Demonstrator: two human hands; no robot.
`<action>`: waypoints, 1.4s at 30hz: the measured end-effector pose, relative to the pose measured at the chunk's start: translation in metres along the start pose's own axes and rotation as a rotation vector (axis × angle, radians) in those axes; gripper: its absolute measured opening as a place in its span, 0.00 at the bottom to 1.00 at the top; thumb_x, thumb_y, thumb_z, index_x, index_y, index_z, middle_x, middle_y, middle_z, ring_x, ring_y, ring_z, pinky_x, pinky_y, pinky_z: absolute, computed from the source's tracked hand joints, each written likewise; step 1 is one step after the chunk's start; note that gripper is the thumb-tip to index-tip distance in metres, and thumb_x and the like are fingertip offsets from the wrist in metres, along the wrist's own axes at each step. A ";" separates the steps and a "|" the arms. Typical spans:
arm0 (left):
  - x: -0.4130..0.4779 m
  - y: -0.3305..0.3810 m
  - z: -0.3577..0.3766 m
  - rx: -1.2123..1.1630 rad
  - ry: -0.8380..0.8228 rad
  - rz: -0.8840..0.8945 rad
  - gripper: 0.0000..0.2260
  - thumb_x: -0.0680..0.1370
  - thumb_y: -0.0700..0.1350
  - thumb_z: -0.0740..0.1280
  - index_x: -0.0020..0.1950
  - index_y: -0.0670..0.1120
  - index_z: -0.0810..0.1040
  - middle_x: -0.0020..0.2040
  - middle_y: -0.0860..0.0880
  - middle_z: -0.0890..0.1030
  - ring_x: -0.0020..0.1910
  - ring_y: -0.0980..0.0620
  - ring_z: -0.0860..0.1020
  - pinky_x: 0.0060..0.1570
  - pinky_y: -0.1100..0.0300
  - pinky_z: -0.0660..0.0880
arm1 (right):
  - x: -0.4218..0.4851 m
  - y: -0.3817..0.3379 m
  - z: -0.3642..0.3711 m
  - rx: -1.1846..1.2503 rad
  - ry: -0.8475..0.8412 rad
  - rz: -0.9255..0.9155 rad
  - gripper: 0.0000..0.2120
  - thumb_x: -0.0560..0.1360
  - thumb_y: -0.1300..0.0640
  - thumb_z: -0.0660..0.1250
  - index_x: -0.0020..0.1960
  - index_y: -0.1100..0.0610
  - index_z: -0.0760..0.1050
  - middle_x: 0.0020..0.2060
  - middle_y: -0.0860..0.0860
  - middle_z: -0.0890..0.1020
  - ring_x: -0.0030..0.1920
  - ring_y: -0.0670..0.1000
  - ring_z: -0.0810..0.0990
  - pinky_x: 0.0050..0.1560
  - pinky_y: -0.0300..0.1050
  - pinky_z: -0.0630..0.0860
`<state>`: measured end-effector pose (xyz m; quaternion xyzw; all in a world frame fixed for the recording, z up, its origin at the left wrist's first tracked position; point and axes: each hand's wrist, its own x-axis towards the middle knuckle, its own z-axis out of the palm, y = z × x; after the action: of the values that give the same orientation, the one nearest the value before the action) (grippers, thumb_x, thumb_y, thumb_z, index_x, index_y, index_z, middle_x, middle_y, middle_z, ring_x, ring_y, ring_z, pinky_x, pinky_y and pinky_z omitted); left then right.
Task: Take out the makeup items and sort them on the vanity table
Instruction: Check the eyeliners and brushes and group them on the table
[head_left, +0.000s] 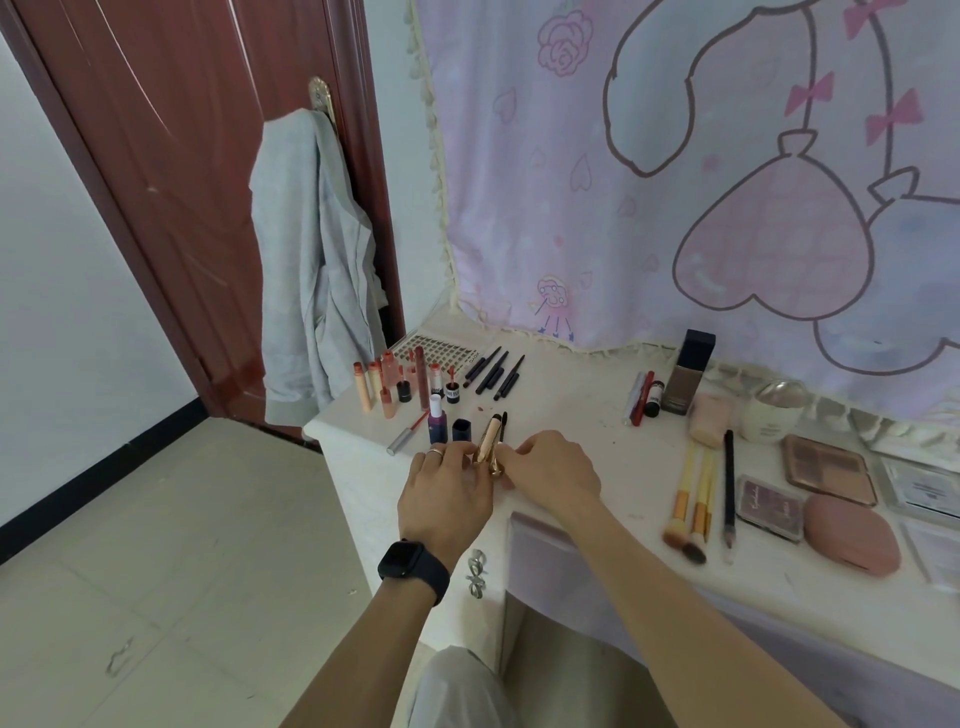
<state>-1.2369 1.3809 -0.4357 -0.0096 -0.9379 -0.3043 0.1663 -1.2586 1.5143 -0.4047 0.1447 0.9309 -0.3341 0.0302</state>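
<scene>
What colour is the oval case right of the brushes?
The oval case is dusty pink, clearest in the head view.

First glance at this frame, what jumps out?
The big pink cartoon hanging fills the wall behind the table. At the table's front edge, the left hand and right hand hold a gold tube. The lipsticks cluster at the back left; brushes lie to the right.

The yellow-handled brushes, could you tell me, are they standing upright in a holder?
No, the yellow-handled brushes lie flat on the vanity table beside a black pencil.
</scene>
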 end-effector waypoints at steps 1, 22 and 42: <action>0.000 0.000 0.000 -0.006 -0.001 -0.004 0.13 0.79 0.52 0.64 0.62 0.50 0.78 0.55 0.50 0.81 0.56 0.47 0.75 0.54 0.55 0.74 | 0.000 -0.001 0.000 -0.001 0.000 0.001 0.19 0.75 0.39 0.62 0.41 0.52 0.83 0.38 0.47 0.85 0.40 0.52 0.82 0.44 0.45 0.78; -0.001 -0.007 -0.006 -0.018 0.028 -0.028 0.11 0.80 0.49 0.64 0.61 0.50 0.76 0.57 0.49 0.79 0.54 0.46 0.77 0.47 0.52 0.77 | -0.020 -0.004 -0.004 0.049 -0.081 -0.088 0.19 0.77 0.46 0.60 0.34 0.50 0.83 0.33 0.44 0.86 0.39 0.48 0.83 0.54 0.49 0.79; -0.004 0.081 0.012 0.003 -0.079 0.359 0.12 0.77 0.46 0.66 0.60 0.50 0.77 0.55 0.53 0.79 0.53 0.51 0.77 0.39 0.59 0.73 | -0.110 0.158 -0.097 -0.042 0.548 -0.529 0.07 0.77 0.59 0.71 0.55 0.54 0.83 0.53 0.47 0.81 0.49 0.46 0.79 0.51 0.35 0.75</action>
<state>-1.2270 1.4538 -0.4004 -0.1887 -0.9273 -0.2678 0.1811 -1.1040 1.6642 -0.4100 -0.0172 0.9162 -0.2601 -0.3042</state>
